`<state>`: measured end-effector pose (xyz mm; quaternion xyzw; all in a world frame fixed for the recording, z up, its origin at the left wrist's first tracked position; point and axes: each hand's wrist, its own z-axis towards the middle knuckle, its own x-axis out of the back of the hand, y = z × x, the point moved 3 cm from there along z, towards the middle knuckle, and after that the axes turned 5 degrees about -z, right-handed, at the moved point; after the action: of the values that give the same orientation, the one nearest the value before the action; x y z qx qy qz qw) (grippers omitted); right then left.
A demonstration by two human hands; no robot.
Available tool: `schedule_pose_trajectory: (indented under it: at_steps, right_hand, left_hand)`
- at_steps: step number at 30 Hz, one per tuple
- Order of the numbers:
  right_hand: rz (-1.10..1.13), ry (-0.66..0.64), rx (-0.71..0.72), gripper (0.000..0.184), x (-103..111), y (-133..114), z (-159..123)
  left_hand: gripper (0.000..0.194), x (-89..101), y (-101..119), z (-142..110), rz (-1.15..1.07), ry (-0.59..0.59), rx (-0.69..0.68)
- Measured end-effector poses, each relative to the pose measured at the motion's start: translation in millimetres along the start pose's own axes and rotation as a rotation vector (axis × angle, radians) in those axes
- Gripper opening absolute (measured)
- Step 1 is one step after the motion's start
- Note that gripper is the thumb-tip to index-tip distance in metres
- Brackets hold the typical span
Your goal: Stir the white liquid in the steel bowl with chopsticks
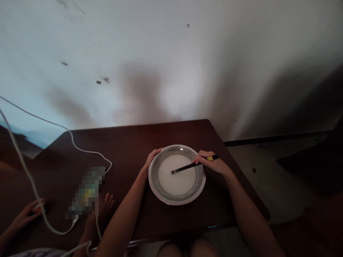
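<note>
A round metal basin [177, 202] stands on the dark table in front of me, with a whitish, smooth-looking batter or liquid [178, 182] in it. My left hand [153, 157] grips the basin's far left rim, its fingers partly hidden behind the edge. Over the right side of the basin, my right hand [209, 161] is closed around black chopsticks [187, 166] with gold bands near the top. Their tips reach down to the white surface near its middle. Whether there are two sticks pressed together, I cannot tell for sure.
At the left, another person's hands [29, 216] are near a pixelated device [87, 192] with a white cable [29, 171] plugged in. A second cable [85, 151] crosses the dark table [150, 134]. Behind stands a stained white wall [166, 53]; the table's right edge drops to the floor [257, 185].
</note>
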<state>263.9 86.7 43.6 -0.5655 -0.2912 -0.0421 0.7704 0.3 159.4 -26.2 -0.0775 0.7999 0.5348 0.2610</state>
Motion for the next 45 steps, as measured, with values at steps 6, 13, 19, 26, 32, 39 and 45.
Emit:
schedule_pose_trajectory:
  at_steps: [6,13,19,26,32,39,45]
  right_hand:
    - [0.029,0.133,-0.031,0.028,10,1,-2]
    - [-0.036,0.072,0.002,0.023,2,1,0]
    - [0.052,0.015,-0.018,0.026,3,-2,-2]
    - [-0.033,0.124,0.01,0.026,9,-1,-2]
    - [0.013,-0.014,0.028,0.025,-1,-3,-1]
    - [0.022,0.109,-0.016,0.029,7,-3,-2]
    - [-0.027,0.028,0.026,0.024,1,-2,-1]
  left_hand:
    - [0.036,3.0,-1,3,0.013,-0.028,-0.003]
    - [0.036,1.6,0,1,0.009,-0.015,-0.002]
    - [0.034,3.2,2,1,0.042,-0.032,-0.017]
    - [0.037,1.0,2,-2,0.022,-0.032,-0.026]
    - [0.033,-0.2,3,-3,-0.001,-0.018,-0.024]
    - [0.031,-1.2,3,-2,-0.008,-0.031,-0.026]
    - [0.033,2.8,2,1,0.022,-0.014,-0.042]
